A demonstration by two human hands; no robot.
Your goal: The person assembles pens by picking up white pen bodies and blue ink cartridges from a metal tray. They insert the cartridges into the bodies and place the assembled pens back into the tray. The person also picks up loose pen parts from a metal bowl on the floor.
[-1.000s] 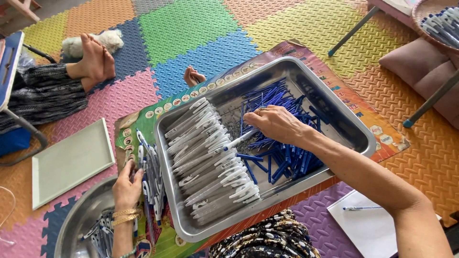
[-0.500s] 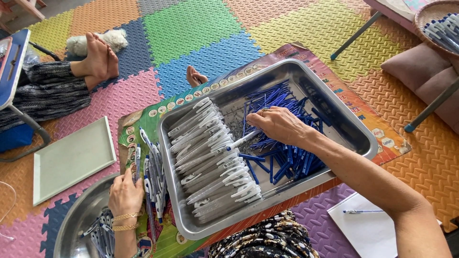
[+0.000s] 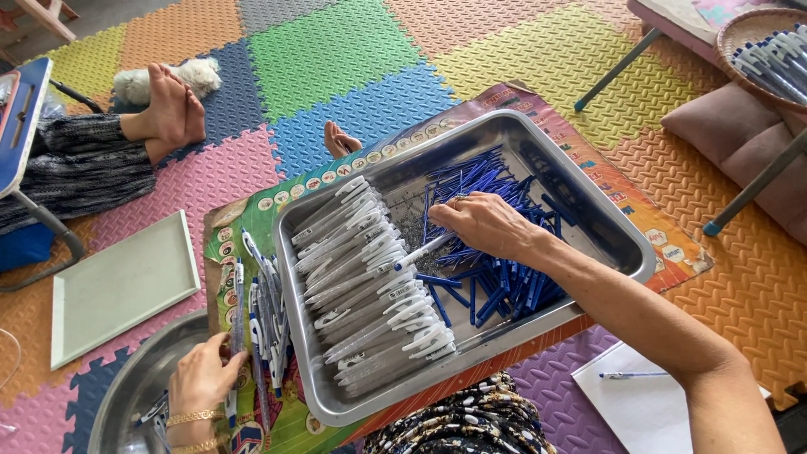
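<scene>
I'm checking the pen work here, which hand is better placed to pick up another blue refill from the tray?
The right hand, probably. It already rests over the blue refills inside the metal tray, holding a white pen barrel. The left hand is outside the tray, on the assembled pens.

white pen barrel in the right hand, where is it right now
In the head view the white pen barrel is in the right hand, over the middle of the metal tray, between the white barrels and the blue refills.
</scene>
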